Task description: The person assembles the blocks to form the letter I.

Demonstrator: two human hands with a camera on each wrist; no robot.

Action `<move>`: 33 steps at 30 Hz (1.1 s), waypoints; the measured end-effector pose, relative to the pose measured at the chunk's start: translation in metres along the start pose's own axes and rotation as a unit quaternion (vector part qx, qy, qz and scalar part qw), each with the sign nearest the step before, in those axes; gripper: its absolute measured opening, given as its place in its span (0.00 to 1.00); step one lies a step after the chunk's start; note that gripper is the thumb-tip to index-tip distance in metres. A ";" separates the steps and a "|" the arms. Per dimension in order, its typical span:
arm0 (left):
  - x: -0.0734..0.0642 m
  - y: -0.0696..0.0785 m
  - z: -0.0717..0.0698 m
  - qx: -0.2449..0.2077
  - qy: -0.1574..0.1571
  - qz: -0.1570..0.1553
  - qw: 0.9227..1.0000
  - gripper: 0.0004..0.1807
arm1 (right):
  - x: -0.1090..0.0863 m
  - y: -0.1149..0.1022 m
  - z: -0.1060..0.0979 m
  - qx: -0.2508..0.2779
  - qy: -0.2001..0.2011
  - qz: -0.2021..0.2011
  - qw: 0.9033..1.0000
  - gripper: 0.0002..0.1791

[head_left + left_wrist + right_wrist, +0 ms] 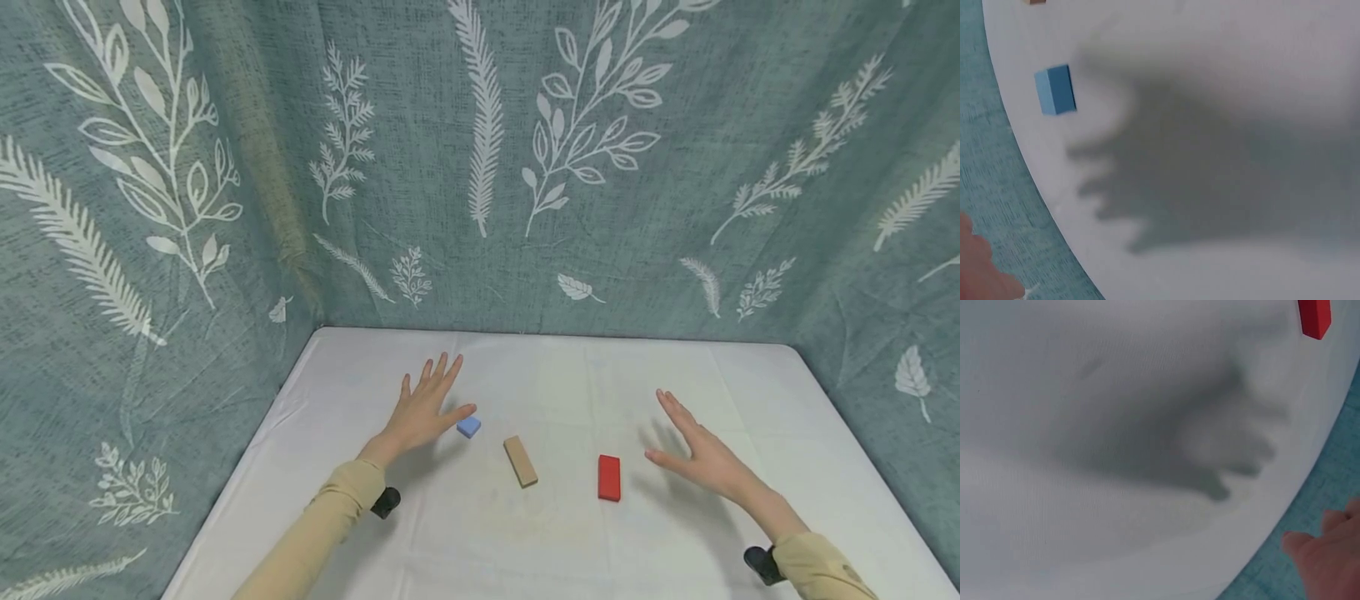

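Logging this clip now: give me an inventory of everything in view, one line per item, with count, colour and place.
table: one, white top, beneath the blocks
blue block: one, blue, on the table, leftmost of the blocks
wooden block: one, tan, between the blue and red ones
red block: one, red, rightmost of the blocks
leaf-print cloth: pieces uncountable, teal with pale prints, behind the table and at both sides
black devices: two, black, one at each wrist
sleeves: two, beige, one on each forearm
left hand: one, bare, above the table near the blue block
right hand: one, bare, above the table, right of the red block
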State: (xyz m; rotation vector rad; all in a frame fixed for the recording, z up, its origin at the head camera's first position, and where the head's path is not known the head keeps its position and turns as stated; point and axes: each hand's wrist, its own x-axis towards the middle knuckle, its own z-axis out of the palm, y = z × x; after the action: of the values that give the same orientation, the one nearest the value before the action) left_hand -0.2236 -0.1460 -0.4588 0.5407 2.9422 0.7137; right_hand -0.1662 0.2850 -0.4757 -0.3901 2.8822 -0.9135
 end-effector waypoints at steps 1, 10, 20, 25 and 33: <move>0.000 0.001 0.001 -0.002 -0.001 0.003 1.000 0.46 | -0.001 -0.001 0.001 0.002 0.000 -0.002 1.000 0.52; -0.003 0.016 0.012 -0.033 0.007 0.032 0.999 0.47 | -0.008 -0.009 0.010 0.018 -0.010 -0.007 1.000 0.52; -0.007 0.035 0.020 -0.073 -0.026 0.064 0.995 0.47 | -0.008 -0.020 0.016 0.016 -0.012 -0.020 1.000 0.52; -0.008 0.041 0.025 -0.087 -0.050 0.073 0.992 0.47 | -0.008 -0.023 0.017 0.012 -0.024 -0.026 0.999 0.51; -0.010 0.045 0.032 -0.113 -0.095 0.076 0.986 0.44 | -0.006 -0.024 0.021 0.005 -0.056 -0.029 0.998 0.51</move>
State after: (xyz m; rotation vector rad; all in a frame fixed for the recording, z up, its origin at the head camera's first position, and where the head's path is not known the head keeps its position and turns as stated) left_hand -0.1957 -0.0985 -0.4672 0.7696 2.6216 0.9385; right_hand -0.1516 0.2561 -0.4795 -0.5091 2.7775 -0.8856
